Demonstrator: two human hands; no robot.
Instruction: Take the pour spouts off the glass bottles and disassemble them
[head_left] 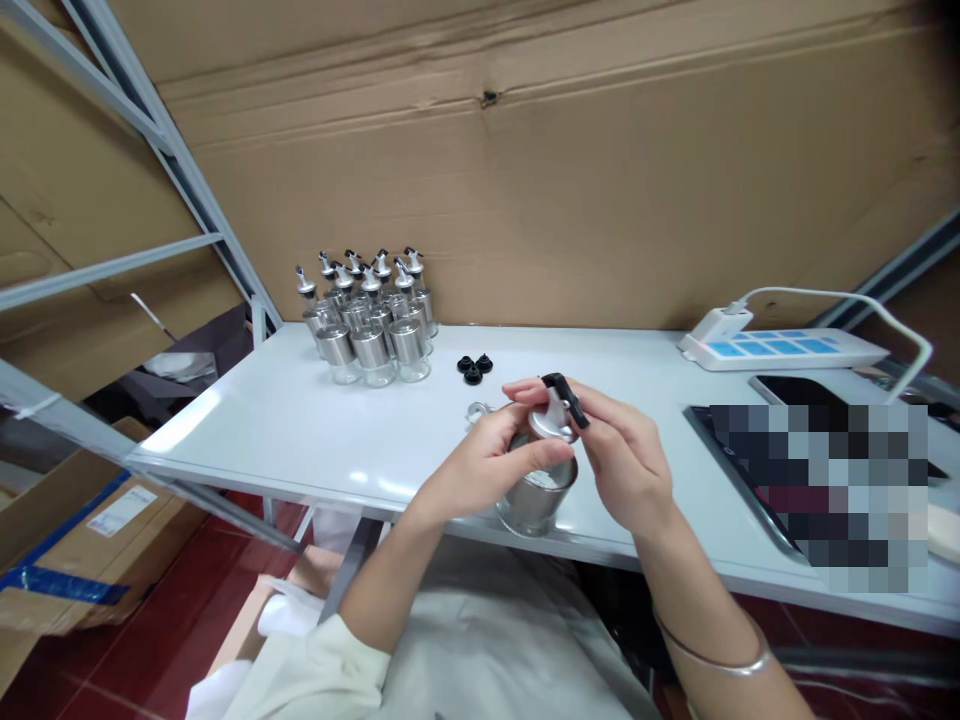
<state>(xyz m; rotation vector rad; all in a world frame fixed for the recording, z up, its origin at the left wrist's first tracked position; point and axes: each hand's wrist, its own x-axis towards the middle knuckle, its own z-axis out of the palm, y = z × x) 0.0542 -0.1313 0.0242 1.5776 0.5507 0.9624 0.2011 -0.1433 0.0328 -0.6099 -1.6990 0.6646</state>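
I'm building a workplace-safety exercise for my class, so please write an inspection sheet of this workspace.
Surface: table, white, glossy.
Job's things: bottle at the near edge, pourer at its top, how far in is hidden; group of bottles with pourers, back left; three black caps beyond the hands.
Clutter: phone and dark device on the right, partly pixelated.
Hands: left hand around the pourer; right hand at its black flap.
Cables: white cable arching from a plug on the power strip; far end unclear.
Surroundings: cardboard behind; metal frame and taped carton left; red floor.
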